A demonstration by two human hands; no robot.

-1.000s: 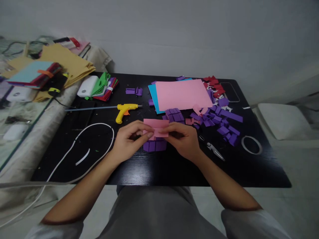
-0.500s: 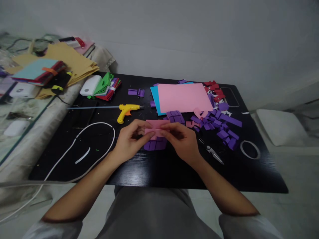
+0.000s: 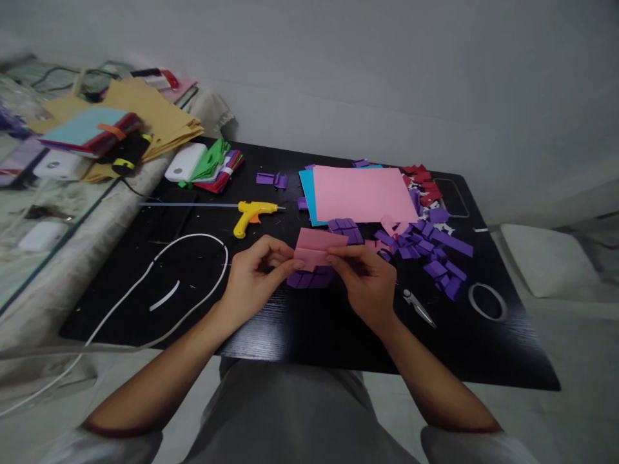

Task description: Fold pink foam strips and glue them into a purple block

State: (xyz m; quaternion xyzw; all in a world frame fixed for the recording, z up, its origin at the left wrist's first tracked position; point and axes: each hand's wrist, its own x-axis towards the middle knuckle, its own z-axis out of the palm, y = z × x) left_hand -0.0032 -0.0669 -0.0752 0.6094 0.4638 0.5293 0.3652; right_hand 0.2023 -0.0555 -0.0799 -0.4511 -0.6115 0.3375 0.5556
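Note:
Both hands hold a small folded piece of pink paper (image 3: 316,247) above the table, its crease running across it. My left hand (image 3: 258,274) pinches the left edge between thumb and fingers. On the right side, my right hand (image 3: 365,280) grips the paper near its lower corner, fingers closed. Partly hidden beneath lies a purple paper piece (image 3: 309,278) marked with lines or folds. Another such purple piece (image 3: 345,229) rests just behind. Close to my right hand are scissors (image 3: 418,308), their handles partly covered by it.
A yellow glue gun (image 3: 251,216) lies left of centre. Large pink sheets (image 3: 362,193) and a blue one lie behind the hands. Purple scraps (image 3: 420,241) and a tape roll (image 3: 487,301) are on the right. A white cable (image 3: 188,236) loops across the left side.
The pink paper has been tilted and shows more of its surface. My right hand has shifted lower along its edge. The whole view has moved slightly.

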